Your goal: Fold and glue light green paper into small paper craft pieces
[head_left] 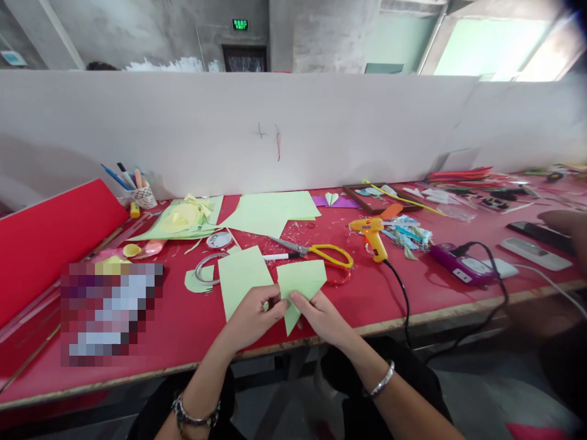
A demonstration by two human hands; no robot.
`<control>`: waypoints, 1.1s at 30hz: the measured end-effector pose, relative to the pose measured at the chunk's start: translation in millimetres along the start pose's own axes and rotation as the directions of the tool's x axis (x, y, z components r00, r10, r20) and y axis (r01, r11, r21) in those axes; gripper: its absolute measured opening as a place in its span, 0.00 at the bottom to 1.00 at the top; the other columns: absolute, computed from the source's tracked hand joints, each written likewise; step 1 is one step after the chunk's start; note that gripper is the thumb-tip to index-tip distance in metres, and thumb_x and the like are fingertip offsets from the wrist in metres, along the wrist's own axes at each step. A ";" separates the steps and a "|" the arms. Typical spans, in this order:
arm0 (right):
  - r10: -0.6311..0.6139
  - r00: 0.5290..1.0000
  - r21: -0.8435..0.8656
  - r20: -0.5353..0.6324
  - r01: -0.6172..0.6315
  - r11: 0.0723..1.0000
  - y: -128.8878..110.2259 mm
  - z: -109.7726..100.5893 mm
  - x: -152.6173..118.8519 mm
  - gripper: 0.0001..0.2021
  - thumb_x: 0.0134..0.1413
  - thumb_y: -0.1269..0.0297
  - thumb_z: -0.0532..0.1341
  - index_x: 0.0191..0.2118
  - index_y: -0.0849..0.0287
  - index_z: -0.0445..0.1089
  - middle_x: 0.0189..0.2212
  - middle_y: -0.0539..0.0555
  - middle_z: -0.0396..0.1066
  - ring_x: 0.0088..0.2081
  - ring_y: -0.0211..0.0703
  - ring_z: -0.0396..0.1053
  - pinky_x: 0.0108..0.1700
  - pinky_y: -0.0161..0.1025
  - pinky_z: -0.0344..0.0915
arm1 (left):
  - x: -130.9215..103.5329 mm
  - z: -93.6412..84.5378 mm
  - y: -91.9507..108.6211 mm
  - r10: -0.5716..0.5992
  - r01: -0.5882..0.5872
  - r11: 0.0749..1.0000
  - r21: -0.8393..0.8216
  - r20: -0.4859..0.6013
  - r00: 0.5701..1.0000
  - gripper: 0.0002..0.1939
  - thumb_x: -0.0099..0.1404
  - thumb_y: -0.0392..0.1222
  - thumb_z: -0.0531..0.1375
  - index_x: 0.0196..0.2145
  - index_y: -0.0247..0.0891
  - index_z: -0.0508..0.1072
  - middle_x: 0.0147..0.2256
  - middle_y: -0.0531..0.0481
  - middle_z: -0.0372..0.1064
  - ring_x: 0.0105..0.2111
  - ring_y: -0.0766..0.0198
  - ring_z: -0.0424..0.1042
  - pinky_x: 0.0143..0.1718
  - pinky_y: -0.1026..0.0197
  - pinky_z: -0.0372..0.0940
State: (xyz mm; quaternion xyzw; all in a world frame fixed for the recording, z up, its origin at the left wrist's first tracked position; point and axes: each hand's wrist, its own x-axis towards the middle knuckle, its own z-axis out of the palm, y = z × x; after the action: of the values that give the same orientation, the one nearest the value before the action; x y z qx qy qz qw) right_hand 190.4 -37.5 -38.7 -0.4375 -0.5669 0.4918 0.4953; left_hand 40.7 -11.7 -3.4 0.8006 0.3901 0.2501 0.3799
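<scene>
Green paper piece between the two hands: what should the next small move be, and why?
Perhaps the right hand should slide its thumb gently along the green paper piece: that thumb rests on the paper, the left hand grips its left side, so it seems steady, and the scissors lie beyond, in neither hand.

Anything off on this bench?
Yes: white flecks litter the red table beyond the scissors, like unswept scraps. At left, a pixelated patch hides whatever lies there. The held paper shows no obvious tear.
</scene>
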 end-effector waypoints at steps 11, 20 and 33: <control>0.055 0.990 -0.144 0.129 -0.036 0.989 -2.6 -2.4 -3.3 0.29 0.55 0.47 0.45 0.15 0.63 0.67 0.11 0.50 0.63 0.16 0.32 0.59 0.21 0.29 0.56 | 1.0 0.6 1.3 -0.010 0.004 0.991 -0.132 -0.048 0.999 0.12 0.57 0.40 0.49 0.19 0.36 0.55 0.19 0.58 0.50 0.21 0.71 0.51 0.23 0.68 0.50; 0.037 0.977 -0.199 0.209 0.006 0.980 -2.6 -2.3 -3.6 0.28 0.55 0.47 0.45 0.17 0.63 0.66 0.13 0.49 0.62 0.18 0.33 0.59 0.24 0.30 0.56 | 1.5 2.8 0.1 -0.026 0.006 0.978 -0.209 -0.091 0.996 0.11 0.58 0.43 0.49 0.20 0.36 0.58 0.20 0.57 0.54 0.23 0.70 0.54 0.26 0.67 0.54; 0.030 0.970 -0.190 0.241 0.017 0.982 -1.1 -2.9 -3.6 0.27 0.56 0.49 0.46 0.18 0.63 0.66 0.14 0.50 0.63 0.18 0.32 0.60 0.24 0.30 0.57 | 0.1 1.1 -1.5 0.020 -0.008 0.939 -0.344 0.030 0.999 0.11 0.59 0.41 0.48 0.23 0.35 0.64 0.20 0.53 0.64 0.24 0.65 0.65 0.30 0.63 0.60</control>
State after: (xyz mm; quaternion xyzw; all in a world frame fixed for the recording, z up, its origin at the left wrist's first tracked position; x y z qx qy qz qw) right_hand 193.8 -40.9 -38.0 -0.4213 -0.6662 0.4869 0.3763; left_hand 40.8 -11.5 -5.3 0.7286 0.3284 0.3037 0.5187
